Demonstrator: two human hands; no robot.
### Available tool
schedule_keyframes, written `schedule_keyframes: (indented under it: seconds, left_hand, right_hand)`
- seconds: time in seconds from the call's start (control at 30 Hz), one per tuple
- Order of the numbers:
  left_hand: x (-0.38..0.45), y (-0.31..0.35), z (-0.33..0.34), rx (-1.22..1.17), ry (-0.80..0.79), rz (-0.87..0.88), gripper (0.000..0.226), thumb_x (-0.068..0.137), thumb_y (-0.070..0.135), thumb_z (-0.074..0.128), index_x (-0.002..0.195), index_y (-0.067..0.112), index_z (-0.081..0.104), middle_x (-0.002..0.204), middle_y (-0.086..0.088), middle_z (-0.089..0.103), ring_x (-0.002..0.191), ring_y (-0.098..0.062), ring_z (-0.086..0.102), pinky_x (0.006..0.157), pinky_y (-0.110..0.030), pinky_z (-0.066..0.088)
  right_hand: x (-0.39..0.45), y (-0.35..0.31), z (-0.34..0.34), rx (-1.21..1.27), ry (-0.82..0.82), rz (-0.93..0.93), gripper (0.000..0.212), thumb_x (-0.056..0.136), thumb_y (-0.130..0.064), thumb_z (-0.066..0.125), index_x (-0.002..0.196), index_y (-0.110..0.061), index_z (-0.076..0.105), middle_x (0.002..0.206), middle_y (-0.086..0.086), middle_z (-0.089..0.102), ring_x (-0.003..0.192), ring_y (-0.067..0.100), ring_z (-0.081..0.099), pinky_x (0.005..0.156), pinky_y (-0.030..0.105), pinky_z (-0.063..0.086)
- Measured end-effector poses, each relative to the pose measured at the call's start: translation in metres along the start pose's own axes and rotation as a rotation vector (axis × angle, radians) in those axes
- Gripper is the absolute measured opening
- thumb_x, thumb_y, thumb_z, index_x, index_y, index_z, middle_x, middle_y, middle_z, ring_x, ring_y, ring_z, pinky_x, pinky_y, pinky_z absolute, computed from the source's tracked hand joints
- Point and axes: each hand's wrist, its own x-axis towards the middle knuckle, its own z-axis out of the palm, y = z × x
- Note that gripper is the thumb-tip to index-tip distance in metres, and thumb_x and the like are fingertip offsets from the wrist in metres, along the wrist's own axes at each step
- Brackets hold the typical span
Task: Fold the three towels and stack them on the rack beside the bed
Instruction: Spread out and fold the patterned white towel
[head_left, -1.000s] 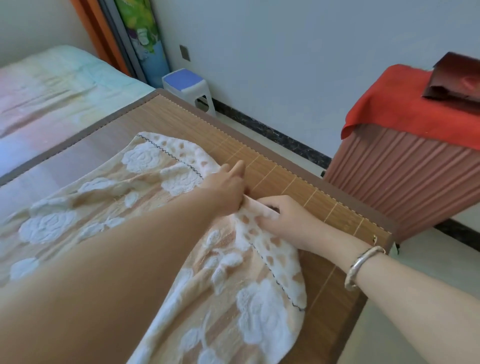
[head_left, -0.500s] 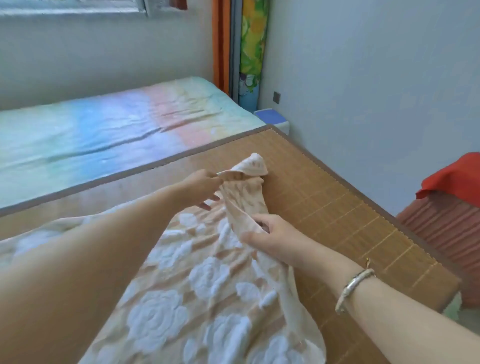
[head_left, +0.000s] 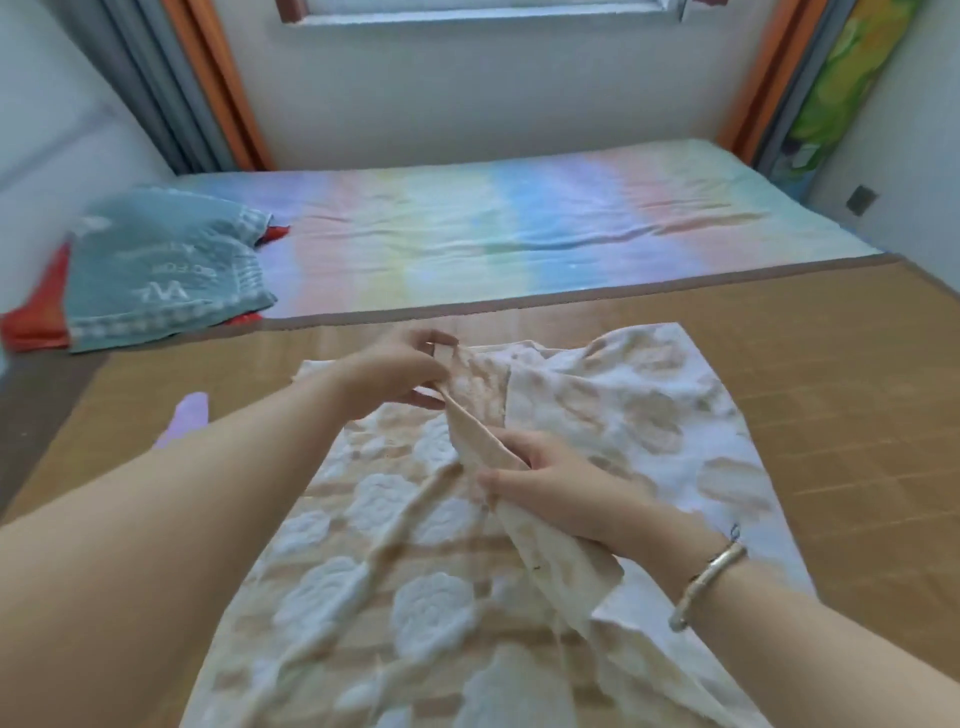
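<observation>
Here, the beige towel with white flowers (head_left: 363, 597) is spread on the brown bamboo mat (head_left: 831, 374). One edge is pinched by the left hand (head_left: 395, 374) farther off and gripped by the right hand (head_left: 550, 488) nearer. A folded teal towel (head_left: 166, 270) is laid far left on the rainbow bedsheet (head_left: 519, 228).

teal towel (head_left: 166, 270), upside-down white lettering, too blurred to read
</observation>
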Motion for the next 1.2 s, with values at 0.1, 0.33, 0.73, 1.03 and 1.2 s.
schedule_keyframes:
  seconds: [0.1, 0.33, 0.73, 1.03, 1.2]
  left_hand:
    - [-0.015, -0.063, -0.043, 0.01, 0.037, -0.047, 0.049, 0.085, -0.01, 0.056, 0.126, 0.015, 0.057, 0.105, -0.008, 0.048, 0.083, -0.016, 0.062, 0.057, -0.021, 0.055]
    - [-0.04, -0.193, -0.094, -0.02, 0.055, -0.115, 0.053, 0.085, -0.011, 0.048, 0.126, 0.022, 0.058, 0.123, -0.017, 0.06, 0.086, -0.017, 0.064, 0.06, -0.025, 0.054]
    - [-0.068, -0.278, -0.136, -0.05, 0.094, -0.335, 0.052, 0.09, -0.007, 0.05, 0.134, 0.02, 0.043, 0.119, -0.005, 0.053, 0.075, -0.013, 0.06, 0.057, -0.023, 0.049]
    - [-0.112, -0.367, -0.11, -0.064, 0.287, -0.568, 0.017, 0.094, 0.016, 0.05, 0.086, 0.01, 0.065, 0.075, 0.0, 0.068, 0.062, -0.015, 0.057, 0.058, -0.025, 0.044]
    - [-0.144, -0.384, -0.095, -0.214, 0.322, -0.701, 0.036, 0.101, 0.034, 0.039, 0.083, 0.013, 0.063, 0.08, -0.002, 0.067, 0.071, -0.015, 0.061, 0.068, -0.027, 0.044]
  right_hand:
    - [0.031, 0.006, 0.059, -0.063, -0.079, 0.013, 0.031, 0.091, -0.019, 0.051, 0.115, -0.036, 0.061, 0.093, -0.015, 0.061, 0.081, 0.005, 0.058, 0.079, 0.023, 0.05]
    - [0.079, 0.034, 0.174, -0.153, -0.245, 0.084, 0.029, 0.086, -0.019, 0.047, 0.112, -0.01, 0.056, 0.102, 0.014, 0.062, 0.086, 0.019, 0.057, 0.086, 0.045, 0.05]
    - [0.13, 0.076, 0.281, -0.142, -0.262, 0.199, 0.025, 0.085, -0.02, 0.044, 0.108, -0.026, 0.052, 0.094, -0.007, 0.061, 0.079, 0.01, 0.063, 0.068, 0.03, 0.056]
    - [0.135, 0.098, 0.332, -0.041, -0.225, 0.201, 0.039, 0.08, -0.019, 0.041, 0.113, -0.031, 0.057, 0.107, 0.007, 0.066, 0.097, 0.028, 0.065, 0.082, 0.049, 0.056]
    - [0.139, 0.108, 0.349, -0.19, -0.39, 0.246, 0.053, 0.085, -0.016, 0.042, 0.137, -0.024, 0.033, 0.109, 0.012, 0.063, 0.088, 0.022, 0.063, 0.079, 0.037, 0.056]
